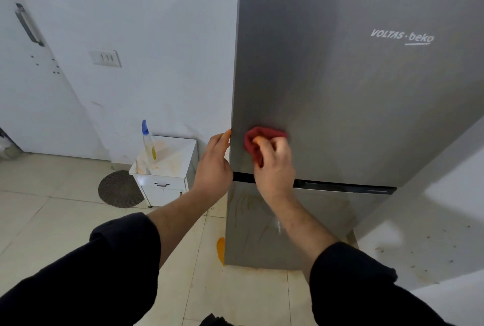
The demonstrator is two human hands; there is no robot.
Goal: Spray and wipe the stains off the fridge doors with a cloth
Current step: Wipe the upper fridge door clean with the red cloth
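Head view cuts off the fridge's top and right side; my right hand (pixel 275 165) hides much of the one red cloth (pixel 262 134), gripped in curled fingers against the upper door (pixel 340 89), low near its left edge; my left hand (pixel 213 165) rests straight-fingered on that edge; lettering (pixel 402 36) reads "VOLTAS · beko"; two doors, the lower door (pixel 322 220) streaked; one spray bottle (pixel 148 142) on a white cabinet (pixel 167 173).
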